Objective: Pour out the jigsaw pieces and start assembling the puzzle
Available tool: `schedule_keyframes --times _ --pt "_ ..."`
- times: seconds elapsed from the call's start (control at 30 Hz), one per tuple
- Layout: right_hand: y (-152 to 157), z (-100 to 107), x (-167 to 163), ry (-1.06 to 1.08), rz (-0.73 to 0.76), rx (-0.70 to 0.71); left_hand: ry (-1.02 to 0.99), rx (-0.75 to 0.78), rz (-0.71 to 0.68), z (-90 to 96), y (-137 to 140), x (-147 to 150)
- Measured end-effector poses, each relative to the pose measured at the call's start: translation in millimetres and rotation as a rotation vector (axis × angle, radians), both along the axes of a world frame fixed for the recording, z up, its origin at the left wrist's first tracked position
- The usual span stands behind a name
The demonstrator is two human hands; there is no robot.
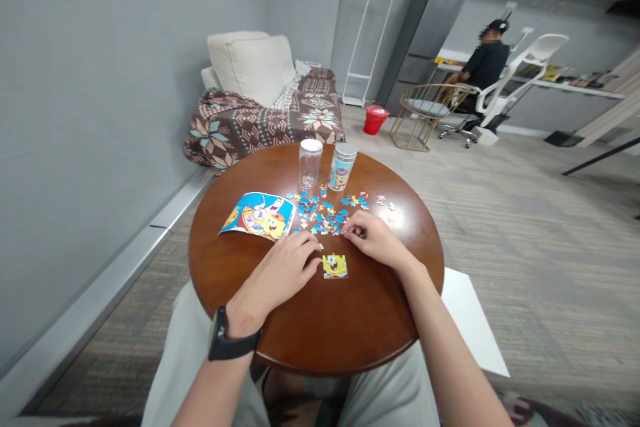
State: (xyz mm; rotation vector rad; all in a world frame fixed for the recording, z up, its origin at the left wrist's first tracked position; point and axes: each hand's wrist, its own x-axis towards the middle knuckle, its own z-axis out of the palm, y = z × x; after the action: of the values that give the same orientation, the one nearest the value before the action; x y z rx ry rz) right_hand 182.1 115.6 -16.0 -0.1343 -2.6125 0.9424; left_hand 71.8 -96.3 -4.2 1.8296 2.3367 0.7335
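Observation:
Loose jigsaw puzzle pieces (320, 213), mostly blue, lie scattered over the round wooden table (320, 327). At the near right edge of this pile, my right hand (377, 237) has its thumb and index finger closed on a puzzle piece, largely hidden by the fingertips. My left hand (283, 270) rests palm down with fingers apart. Its fingertips are beside a small loose piece and the left edge of a joined yellow puzzle section (335, 266) with a cartoon face. Left of the pile, a curled picture sheet (263, 215) shows yellow and pink cartoon figures on blue.
Behind the pieces stand a clear jar (310, 167) with a white lid and a printed cartoon canister (343, 167). A covered sofa (265, 113) sits beyond the table. Farther right are a red bin (375, 120), a gold wire chair (425, 110) and a seated person (493, 57).

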Motion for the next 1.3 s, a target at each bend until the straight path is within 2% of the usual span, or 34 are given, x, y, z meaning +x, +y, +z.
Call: schedule_keyframes --times 0.33,0.53,0.6,0.73,0.8,0.97,1.17,1.3 --pt "-0.7 0.7 0.2 0.019 -0.012 -0.053 -0.002 0.001 0.003 0.0 -0.3 0.0" --pt "-2.6 -0.1 1.3 -0.046 0.023 -0.311 -0.005 0.017 0.004 -0.6 -1.3 -0.3" --pt "-2.9 1.0 1.0 -0.044 0.008 -0.280 -0.005 0.029 0.000 -1.7 -1.6 -0.6" --pt "-0.9 3.3 -0.5 0.085 0.012 -0.071 -0.006 0.032 0.000 -2.8 -1.4 -0.8" --pt "-0.2 3.9 -0.9 0.118 0.037 -0.032 -0.009 0.019 0.002 -2.2 -1.1 -0.5" --pt "-0.8 2.9 -0.5 0.113 0.029 -0.051 -0.008 0.013 -0.003 -1.2 -1.0 -0.5" --pt "1.2 -1.7 -0.8 0.098 0.002 -0.151 -0.005 0.000 -0.001 -0.4 -1.2 -0.1" --pt "2.6 0.2 -0.2 0.092 0.018 -0.077 -0.009 0.003 -0.002 1.0 -1.2 0.5"
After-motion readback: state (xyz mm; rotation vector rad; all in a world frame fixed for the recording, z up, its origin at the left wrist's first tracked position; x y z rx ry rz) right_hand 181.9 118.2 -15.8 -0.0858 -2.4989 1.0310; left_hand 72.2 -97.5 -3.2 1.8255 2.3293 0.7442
